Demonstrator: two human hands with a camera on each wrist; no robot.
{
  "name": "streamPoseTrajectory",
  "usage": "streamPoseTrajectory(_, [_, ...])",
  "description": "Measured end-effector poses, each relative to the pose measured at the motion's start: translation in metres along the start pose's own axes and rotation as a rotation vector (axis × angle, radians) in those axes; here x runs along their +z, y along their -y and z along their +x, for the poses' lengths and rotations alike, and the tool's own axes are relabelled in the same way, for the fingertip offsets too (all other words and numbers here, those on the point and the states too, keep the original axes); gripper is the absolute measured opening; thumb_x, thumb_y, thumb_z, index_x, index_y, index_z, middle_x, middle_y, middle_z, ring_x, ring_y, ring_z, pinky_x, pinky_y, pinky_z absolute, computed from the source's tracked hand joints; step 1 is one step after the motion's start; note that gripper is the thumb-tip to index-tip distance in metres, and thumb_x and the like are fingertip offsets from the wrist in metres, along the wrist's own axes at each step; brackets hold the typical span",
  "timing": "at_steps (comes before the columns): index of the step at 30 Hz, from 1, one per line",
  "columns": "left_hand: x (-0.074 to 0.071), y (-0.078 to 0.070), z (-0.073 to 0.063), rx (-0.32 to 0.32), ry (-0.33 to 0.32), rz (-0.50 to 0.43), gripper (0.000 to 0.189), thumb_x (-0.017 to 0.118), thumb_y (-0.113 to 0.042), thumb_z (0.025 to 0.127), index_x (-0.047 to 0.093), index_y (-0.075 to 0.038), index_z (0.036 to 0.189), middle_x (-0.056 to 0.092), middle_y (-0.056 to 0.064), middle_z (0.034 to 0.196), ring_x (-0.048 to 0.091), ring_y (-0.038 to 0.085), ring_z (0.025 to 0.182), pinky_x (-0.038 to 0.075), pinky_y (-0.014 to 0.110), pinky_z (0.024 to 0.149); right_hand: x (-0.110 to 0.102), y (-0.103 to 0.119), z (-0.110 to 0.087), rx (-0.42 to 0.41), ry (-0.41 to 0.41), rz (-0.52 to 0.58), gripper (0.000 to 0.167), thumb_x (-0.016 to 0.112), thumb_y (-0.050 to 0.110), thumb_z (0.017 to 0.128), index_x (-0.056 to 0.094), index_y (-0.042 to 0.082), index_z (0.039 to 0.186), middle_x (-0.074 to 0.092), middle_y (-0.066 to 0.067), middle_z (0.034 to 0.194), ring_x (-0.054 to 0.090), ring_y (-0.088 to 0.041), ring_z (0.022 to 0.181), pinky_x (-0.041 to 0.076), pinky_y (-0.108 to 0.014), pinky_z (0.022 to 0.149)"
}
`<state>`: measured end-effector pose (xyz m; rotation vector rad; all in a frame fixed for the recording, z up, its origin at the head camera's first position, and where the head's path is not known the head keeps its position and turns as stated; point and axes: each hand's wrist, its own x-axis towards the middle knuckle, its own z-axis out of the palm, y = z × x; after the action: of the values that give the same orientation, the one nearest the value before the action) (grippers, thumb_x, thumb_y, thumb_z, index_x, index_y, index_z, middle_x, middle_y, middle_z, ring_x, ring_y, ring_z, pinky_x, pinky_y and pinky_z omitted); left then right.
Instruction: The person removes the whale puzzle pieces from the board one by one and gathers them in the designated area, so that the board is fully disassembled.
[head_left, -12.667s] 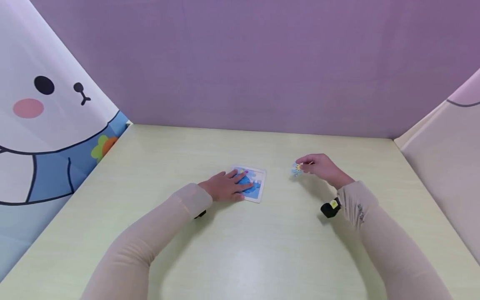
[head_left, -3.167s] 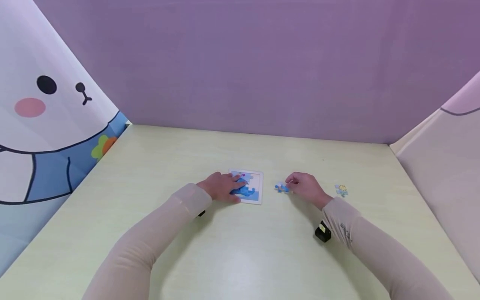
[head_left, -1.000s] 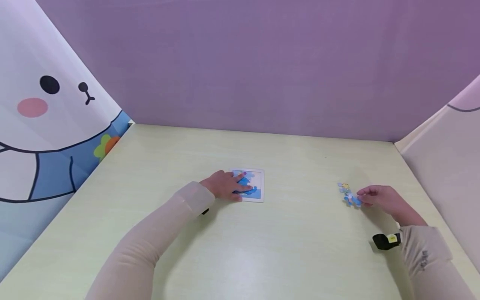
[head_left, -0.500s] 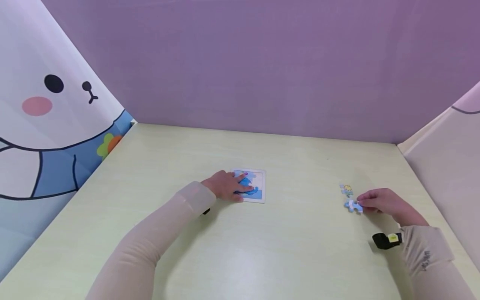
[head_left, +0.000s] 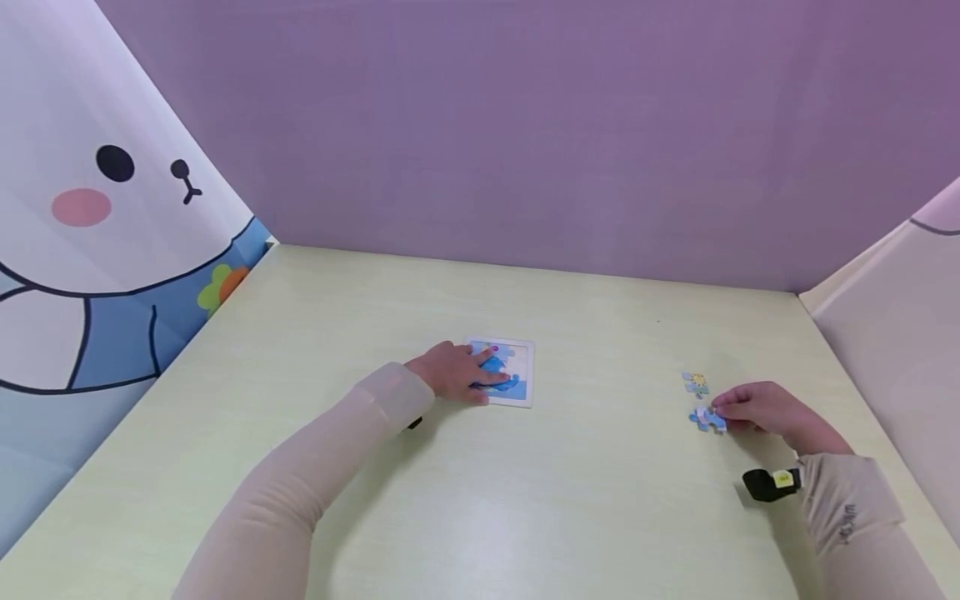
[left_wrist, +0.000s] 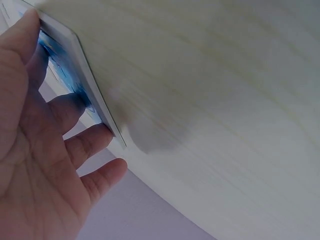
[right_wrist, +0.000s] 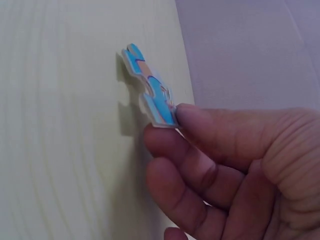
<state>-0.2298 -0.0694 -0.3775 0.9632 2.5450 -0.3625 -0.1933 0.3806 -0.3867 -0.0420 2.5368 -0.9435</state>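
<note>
My left hand [head_left: 453,372] rests with spread, straight fingers on the left part of a small jigsaw puzzle in a white-rimmed tray [head_left: 529,377]. Blue picture pieces show around its fingers, and a pale bare patch lies at the upper right inside the rim. In the left wrist view the fingertips press at the tray's edge. Far to the right, my right hand [head_left: 767,410] pinches a blue jigsaw piece [right_wrist: 159,97] between thumb and fingers, tilted close over the table. Just beyond it a jigsaw piece with a yellow sun [head_left: 697,382] lies on the table.
The pale wooden table [head_left: 480,500] ends at a purple backdrop [head_left: 525,133]. A cartoon-printed cloth [head_left: 82,250] slopes along the left side, and a pale cloth [head_left: 900,333] along the right. A black camera [head_left: 765,483] sits at the right wrist.
Earlier the right hand held the sun piece, which now lies at the right. It has since carried the blue piece from beside the tray to near it, then slightly frontward. The left hand stays.
</note>
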Motion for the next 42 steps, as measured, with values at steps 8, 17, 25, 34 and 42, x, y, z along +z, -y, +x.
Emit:
streamPoseTrajectory(8, [0.000, 0.000, 0.001, 0.009, -0.007, -0.012, 0.055, 0.043, -0.051, 0.098, 0.027, -0.041, 0.149, 0.017, 0.004, 0.159, 0.030, 0.035, 0.139, 0.035, 0.050, 0.104, 0.001, 0.001, 0.001, 0.014, -0.001, 0.000, 0.033, 0.059, 0.013, 0.093, 0.058, -0.014, 0.114, 0.066, 0.004, 0.075, 0.057, -0.011, 0.067, 0.041, -0.029, 0.059])
streamPoseTrajectory(17, [-0.002, 0.001, 0.000, -0.002, 0.013, -0.028, 0.056, 0.046, -0.051, 0.097, 0.028, -0.042, 0.149, 0.018, 0.002, 0.159, 0.030, 0.033, 0.139, 0.031, 0.049, 0.107, 0.000, 0.003, 0.000, 0.029, 0.007, 0.005, 0.035, 0.059, 0.012, 0.092, 0.057, -0.014, 0.115, 0.067, 0.004, 0.075, 0.059, -0.010, 0.065, 0.041, -0.028, 0.057])
streamPoseTrajectory(25, [-0.005, 0.002, 0.001, -0.010, 0.012, -0.062, 0.056, 0.050, -0.050, 0.096, 0.030, -0.042, 0.148, 0.018, 0.002, 0.159, 0.031, 0.034, 0.138, 0.031, 0.049, 0.107, 0.001, 0.008, 0.000, 0.046, -0.014, -0.025, 0.035, 0.060, 0.012, 0.091, 0.058, -0.014, 0.114, 0.066, 0.004, 0.075, 0.056, -0.012, 0.065, 0.040, -0.029, 0.059])
streamPoseTrajectory(34, [-0.003, 0.001, 0.004, -0.022, 0.024, -0.098, 0.056, 0.051, -0.050, 0.095, 0.030, -0.044, 0.147, 0.018, 0.000, 0.159, 0.030, 0.032, 0.140, 0.029, 0.048, 0.108, 0.001, 0.008, 0.001, 0.030, -0.024, -0.064, 0.034, 0.060, 0.009, 0.091, 0.058, -0.018, 0.111, 0.067, -0.001, 0.078, 0.058, -0.011, 0.069, 0.047, -0.030, 0.064])
streamPoseTrajectory(42, [-0.003, 0.002, 0.003, -0.024, 0.016, -0.093, 0.056, 0.050, -0.050, 0.096, 0.029, -0.044, 0.148, 0.019, 0.000, 0.158, 0.031, 0.032, 0.139, 0.030, 0.048, 0.107, 0.003, 0.023, -0.001, -0.010, -0.053, -0.155, 0.041, 0.060, 0.018, 0.092, 0.057, -0.017, 0.114, 0.063, 0.001, 0.072, 0.058, -0.014, 0.069, 0.043, -0.032, 0.064])
